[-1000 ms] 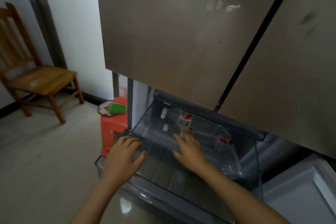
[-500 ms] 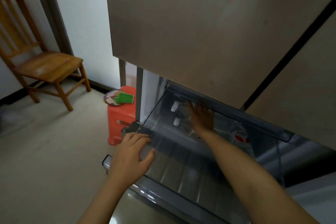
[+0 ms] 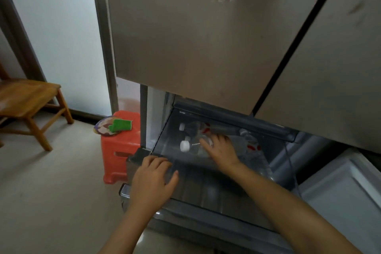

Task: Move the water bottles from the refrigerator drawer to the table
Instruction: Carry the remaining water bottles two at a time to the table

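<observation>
**My right hand point(image 3: 221, 150) on the nearest bottle point(image 3: 195, 147), left hand point(image 3: 153, 179) steadying the drawer point(image 3: 216, 192)**

In the head view, my right hand lies over the nearest bottle at the middle of the drawer, fingers spread across its shoulder just behind the white cap point(image 3: 185, 146). Blur hides the fingertips, so I cannot tell whether I have it gripped or am only touching it. I reach in from above and in front because the bottles lie on their sides. The closed refrigerator doors point(image 3: 185, 37) overhang the drawer's back edge and leave only a low gap.

My left hand is relaxed, fingers straight, palm down on the drawer's front left corner. I judge it is there to keep the drawer pulled out and to brace me as I lean.

A second bottle point(image 3: 195, 128) lies just behind the first, toward the back left corner, cap pointing the same way. A third bottle point(image 3: 250, 146) lies toward the right side, with red on its label. All three are in the drawer, and the table is out of view.

The bottles are thin clear plastic, round and probably slick, so they could roll or dent. The drawer is hard, glossy clear plastic with ribs, and the doors are brushed metal. Left of the refrigerator a red moulded stool point(image 3: 121, 144) and a wooden chair point(image 3: 26, 99) stand on the pale floor point(image 3: 51, 192).
</observation>
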`<state>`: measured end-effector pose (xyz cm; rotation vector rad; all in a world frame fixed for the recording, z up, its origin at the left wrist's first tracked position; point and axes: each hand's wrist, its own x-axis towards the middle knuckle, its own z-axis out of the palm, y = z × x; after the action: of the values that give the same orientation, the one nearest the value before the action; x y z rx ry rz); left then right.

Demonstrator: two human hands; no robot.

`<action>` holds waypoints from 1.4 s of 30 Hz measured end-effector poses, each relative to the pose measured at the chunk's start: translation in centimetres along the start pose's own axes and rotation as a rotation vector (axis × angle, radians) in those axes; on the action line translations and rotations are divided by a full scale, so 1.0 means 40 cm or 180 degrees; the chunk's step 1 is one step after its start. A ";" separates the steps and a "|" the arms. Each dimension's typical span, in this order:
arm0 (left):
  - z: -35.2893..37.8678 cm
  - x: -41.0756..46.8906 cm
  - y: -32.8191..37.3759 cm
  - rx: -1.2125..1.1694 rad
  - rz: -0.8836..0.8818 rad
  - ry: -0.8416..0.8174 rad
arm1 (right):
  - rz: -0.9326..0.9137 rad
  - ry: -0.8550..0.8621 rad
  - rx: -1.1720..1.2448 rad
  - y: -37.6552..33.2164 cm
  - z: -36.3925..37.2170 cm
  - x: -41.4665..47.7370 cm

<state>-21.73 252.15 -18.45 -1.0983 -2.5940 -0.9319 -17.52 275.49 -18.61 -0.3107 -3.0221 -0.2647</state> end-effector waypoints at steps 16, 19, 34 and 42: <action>0.059 0.178 0.098 -0.0104 -0.0282 -0.2176 | 0.2072 0.1189 0.2317 0.013 -0.060 -0.264; 0.106 0.220 0.089 0.0162 -0.0306 -0.2356 | 0.2255 0.1043 0.2400 0.023 -0.051 -0.268; 0.288 0.337 0.027 0.0175 -0.0564 -0.2364 | 0.2494 0.1402 0.2881 0.055 -0.002 -0.259; 0.348 0.345 0.022 0.0471 -0.0654 -0.2366 | 0.2554 0.1276 0.2870 0.053 -0.001 -0.265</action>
<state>-29.87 269.21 -23.72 -1.3467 -3.3448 -0.3790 -6.75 275.48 -19.36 -1.1089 -2.0895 0.9174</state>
